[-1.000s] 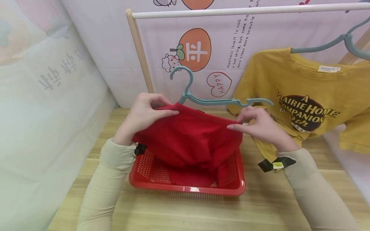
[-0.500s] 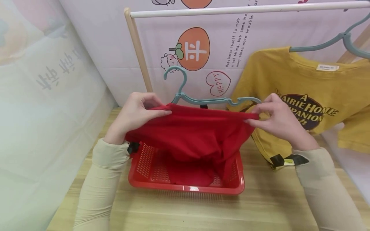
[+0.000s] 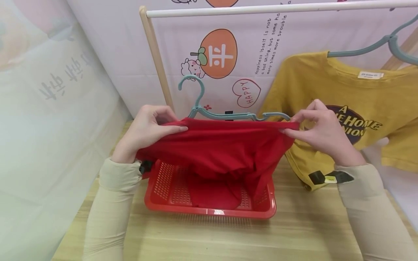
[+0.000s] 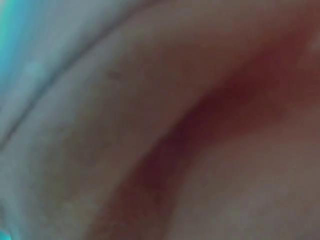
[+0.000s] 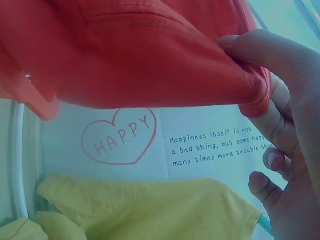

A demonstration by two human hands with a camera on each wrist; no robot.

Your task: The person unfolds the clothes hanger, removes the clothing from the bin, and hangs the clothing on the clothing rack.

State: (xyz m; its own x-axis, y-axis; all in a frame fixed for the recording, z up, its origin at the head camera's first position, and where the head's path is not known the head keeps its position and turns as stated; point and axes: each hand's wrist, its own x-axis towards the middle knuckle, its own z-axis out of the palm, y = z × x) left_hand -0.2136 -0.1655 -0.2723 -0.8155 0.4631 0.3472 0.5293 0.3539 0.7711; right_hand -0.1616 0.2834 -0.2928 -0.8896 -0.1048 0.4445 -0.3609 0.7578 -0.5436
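A red garment (image 3: pixel 222 145) is stretched between both hands, its top edge nearly level and its lower part drooping into a red basket (image 3: pixel 209 211). My left hand (image 3: pixel 151 128) pinches the edge near its left end. At the right end, my right hand (image 3: pixel 321 128) grips the edge between thumb and fingers; the right wrist view shows cloth (image 5: pixel 150 70) folded over those fingers. A blue-green hanger (image 3: pixel 225 116) rises behind the top edge, hook upward, with its left arm hidden by the cloth. Skin blurs most of the left wrist view.
A yellow T-shirt (image 3: pixel 300 83) hangs on another hanger (image 3: pixel 362 53) at the right, close to my right hand. A white rail (image 3: pixel 228 11) on a wooden post (image 3: pixel 156 58) spans the back. The basket stands on a wooden table (image 3: pixel 183 239).
My right hand has moved right and up, pulling the garment's top edge straighter and wider. My left hand and the hanger have shifted slightly left.
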